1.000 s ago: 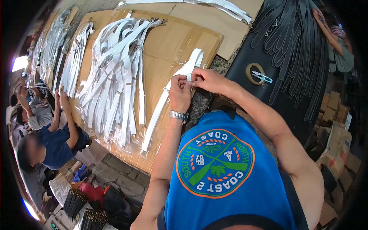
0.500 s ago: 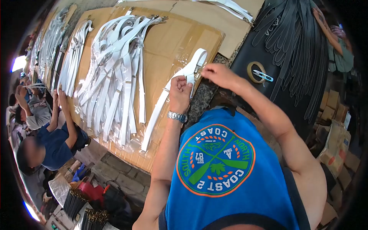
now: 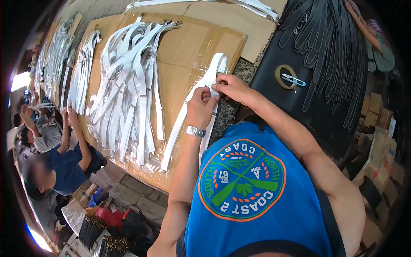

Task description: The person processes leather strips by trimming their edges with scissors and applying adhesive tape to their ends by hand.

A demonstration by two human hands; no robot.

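Note:
A pair of white suspenders lies along the right edge of the cardboard-covered table, its upper end bent into a loop. My left hand, with a metal watch at the wrist, is closed on the suspenders just below the joined part of the straps. Right beside it, my right hand pinches at the same joined part, fingertips almost meeting those of the left. Whatever small piece lies between the fingertips is hidden. Left of my hands lies a large pile of white suspenders with metal clips and clear plastic.
On the black surface at right lie a tape roll, blue thread snips and many black straps. A person in dark blue sits at left, hands by more white straps. Another person's arm reaches in at upper right.
My right hand has moved left and slightly down onto the suspenders, meeting the left hand. My left hand has shifted slightly down, still closed on the strap.

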